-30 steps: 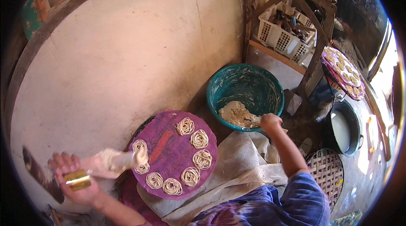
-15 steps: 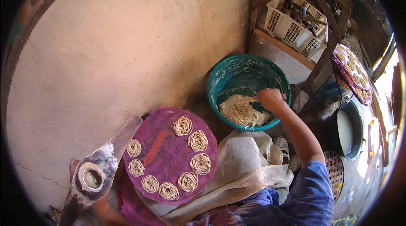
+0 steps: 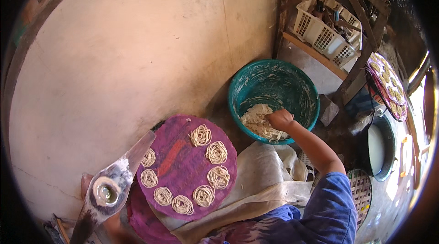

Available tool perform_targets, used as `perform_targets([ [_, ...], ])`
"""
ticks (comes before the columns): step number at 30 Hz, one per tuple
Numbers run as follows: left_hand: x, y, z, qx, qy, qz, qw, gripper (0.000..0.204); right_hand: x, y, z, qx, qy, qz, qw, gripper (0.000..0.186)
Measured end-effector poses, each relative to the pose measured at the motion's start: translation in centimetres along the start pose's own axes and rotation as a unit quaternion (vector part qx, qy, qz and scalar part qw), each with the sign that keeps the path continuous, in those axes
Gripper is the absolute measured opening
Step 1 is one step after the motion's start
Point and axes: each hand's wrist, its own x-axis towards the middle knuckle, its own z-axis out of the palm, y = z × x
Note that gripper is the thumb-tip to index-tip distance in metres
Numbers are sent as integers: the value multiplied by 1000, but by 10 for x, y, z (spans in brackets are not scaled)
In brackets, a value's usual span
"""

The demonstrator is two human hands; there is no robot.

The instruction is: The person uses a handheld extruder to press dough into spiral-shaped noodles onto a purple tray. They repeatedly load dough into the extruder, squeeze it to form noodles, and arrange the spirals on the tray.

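My right hand [image 3: 280, 119] is down in a deep green basin [image 3: 292, 72], its curled fingers pressed into a pale, crumbly dough [image 3: 258, 118]. At the lower left is a floury wooden board [image 3: 139, 150] with a round hole lined in metal. My left hand [image 3: 85, 184] is mostly hidden behind that board, with a bit of it showing past the edge as it grips from beneath. Beside the board lies a round purple mat [image 3: 183, 166]. Several coiled noodle nests [image 3: 216, 152] form a ring near the mat's rim.
A pale cloth [image 3: 254, 166] is spread between mat and basin. At the right stand a dark tub [image 3: 391, 152] of whitish liquid, a woven basket [image 3: 360, 193] and a tilted round tray [image 3: 386, 84] of nests. A white plastic crate [image 3: 320, 34] sits on a wooden frame; the wall is at left.
My right hand has moved left and down from the basin's right side into the dough. The left hand stays behind the board. The whole view has shifted slightly.
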Motion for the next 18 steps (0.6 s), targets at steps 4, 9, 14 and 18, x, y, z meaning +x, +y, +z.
perform_targets([
  [4, 24, 27, 4, -111, 57, 14, 992, 46, -65, -6, -52, 31, -74, 21, 997, 26],
  [9, 53, 59, 4, -199, 62, 96, 973, 42, -148, -8, -166, 156, 15, 51, 986, 28],
  [14, 55, 74, 3, -311, 71, 93, 943, 24, -169, -25, -215, 133, 44, 66, 988, 29],
  [18, 22, 51, -7, -229, 112, 67, 965, 29, -117, -22, -143, 59, 42, 87, 994, 32],
])
